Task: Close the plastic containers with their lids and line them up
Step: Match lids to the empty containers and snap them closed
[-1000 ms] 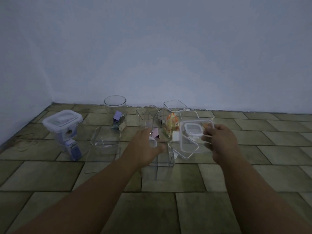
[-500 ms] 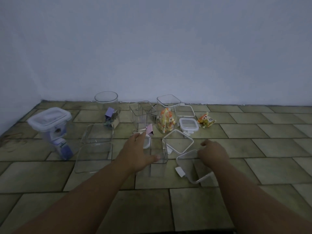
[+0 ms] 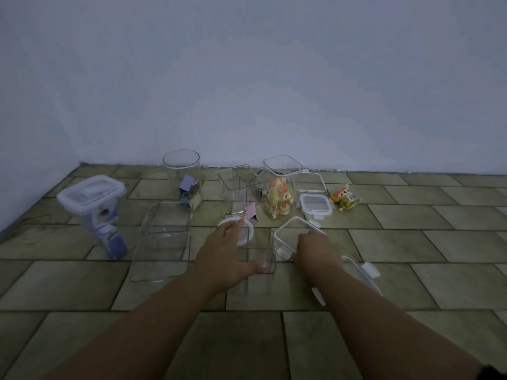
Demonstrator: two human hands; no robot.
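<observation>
On the tiled floor (image 3: 411,270), a clear square container (image 3: 260,275) without lid is gripped by the left hand (image 3: 227,250): the thumb is laid on its near rim and the fingers are stretched over its far rim. Just beyond these fingers a round white lid (image 3: 248,234) is seen, partly hidden by the hand. The right hand (image 3: 315,248) is placed just beside the container, to the right, and its fingers are curled on the near edge of a square lid (image 3: 293,231) with white clips. A further clip lid (image 3: 365,272) is lying partly under the right forearm.

At the left edge of the floor a tall container (image 3: 90,198) is standing, already closed with a white lid. Between it and the left hand two shallow clear containers (image 3: 164,237) are set one behind the other, both open.

Along the far edge, near the wall, three open containers are standing: a round jar (image 3: 182,171) with purple items inside, an empty square container (image 3: 238,182) and a tall container of orange snack packs (image 3: 278,193). Right of the last one a small clip lid (image 3: 315,205) is lying, with a snack packet (image 3: 345,198) beside it. A pink binder clip (image 3: 248,213) is lying in front of the empty square container.
</observation>
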